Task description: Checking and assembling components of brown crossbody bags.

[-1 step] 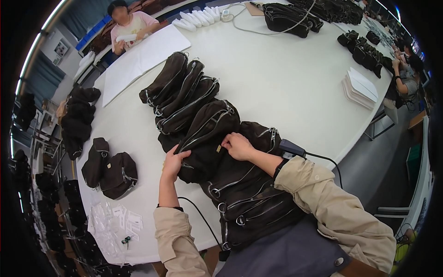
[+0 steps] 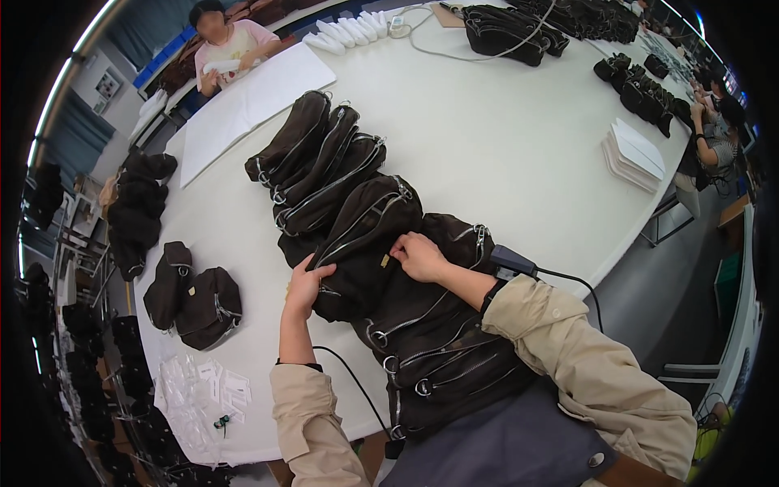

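Hands: two, both on one dark zip bag [image 2: 361,243], which lay at mid-table, tilted among other dark bags. The left hand [image 2: 303,286] held that bag's near-left edge, thumb over the front and the other fingers partly hidden behind it. The right hand [image 2: 419,257] had its fingers bent and drawn together, tips at the fabric just right of one small gold tag [image 2: 385,261]. Could not tell whether they pinched anything.

Counts on the white table [image 2: 487,138]: three zip bags [image 2: 316,162] side by side, just beyond the held one; two smaller dark bags [image 2: 209,312] touching each other at left. Nearer pile of bags [image 2: 454,357], under the right forearm: several, overlapped, exact number not readable. One black device [image 2: 513,260] with a black cable [image 2: 572,278], right of the pile.

Also noted: one stack of white sheets [image 2: 633,154] at right; one heap of clear plastic wrappers [image 2: 180,398] at lower left, with several white cards [image 2: 234,391] beside it. White rolls [image 2: 345,34] stood in a row at the far edge, near one co-worker [image 2: 231,53], who held one white object.
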Demonstrator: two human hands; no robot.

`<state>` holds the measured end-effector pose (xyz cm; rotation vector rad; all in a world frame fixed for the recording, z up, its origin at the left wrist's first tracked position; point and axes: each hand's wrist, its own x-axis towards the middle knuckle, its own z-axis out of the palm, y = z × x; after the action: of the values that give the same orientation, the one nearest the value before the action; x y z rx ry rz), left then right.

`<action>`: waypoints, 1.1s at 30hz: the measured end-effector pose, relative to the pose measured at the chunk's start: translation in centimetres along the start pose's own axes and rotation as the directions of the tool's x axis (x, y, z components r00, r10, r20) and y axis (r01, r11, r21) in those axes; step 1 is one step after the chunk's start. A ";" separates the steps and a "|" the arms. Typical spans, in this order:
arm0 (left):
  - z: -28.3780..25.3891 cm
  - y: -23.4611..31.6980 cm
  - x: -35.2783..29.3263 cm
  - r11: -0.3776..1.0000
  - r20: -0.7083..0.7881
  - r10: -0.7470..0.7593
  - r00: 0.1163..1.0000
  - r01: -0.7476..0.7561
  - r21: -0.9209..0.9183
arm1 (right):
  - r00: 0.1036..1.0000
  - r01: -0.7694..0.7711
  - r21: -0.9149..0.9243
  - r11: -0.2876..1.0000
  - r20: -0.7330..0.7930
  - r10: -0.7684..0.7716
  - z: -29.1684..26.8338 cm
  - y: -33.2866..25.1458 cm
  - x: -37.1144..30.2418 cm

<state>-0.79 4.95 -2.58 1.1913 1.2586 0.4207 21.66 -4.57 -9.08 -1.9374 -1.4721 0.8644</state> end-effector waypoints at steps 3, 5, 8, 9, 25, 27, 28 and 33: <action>-0.1 -0.1 0.4 1.000 -0.009 0.022 1.000 -0.022 0.003 | 1.000 -0.009 -0.007 1.000 -0.023 0.009 0.1 0.0 0.4; -0.2 -0.2 0.6 1.000 -0.005 0.022 1.000 -0.022 0.004 | 1.000 -0.007 -0.006 1.000 -0.019 0.006 0.1 0.0 0.6; -0.2 -0.3 0.8 1.000 -0.004 0.017 1.000 -0.017 0.003 | 0.999 -0.035 0.040 0.999 -0.014 0.035 0.2 0.1 0.7; -0.2 -0.4 0.8 1.000 -0.010 0.015 1.000 -0.015 0.001 | 0.999 -0.035 0.045 0.998 -0.007 0.035 0.2 0.1 0.7; 0.1 -0.5 0.6 0.999 0.009 0.035 0.999 -0.035 -0.033 | 0.956 0.288 -0.115 0.951 -0.028 -0.293 -1.1 -1.0 -1.3; 0.3 -0.1 0.5 0.999 -0.002 0.042 0.999 -0.042 -0.028 | 0.919 0.318 -0.222 0.922 -0.166 -0.357 -1.3 -1.4 -1.5; 0.2 -0.3 0.7 0.999 -0.001 0.041 0.999 -0.041 -0.028 | 0.920 0.317 -0.222 0.922 -0.165 -0.356 -1.2 -1.5 -1.4; 0.1 -0.5 0.6 0.997 0.002 0.044 0.999 -0.044 -0.065 | 0.937 0.312 -0.209 0.927 -0.095 -0.337 -1.3 -1.5 -1.1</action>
<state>-0.67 5.17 -3.34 1.1657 1.2085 0.4879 21.48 -5.36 -6.95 -1.7681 -1.7848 0.4538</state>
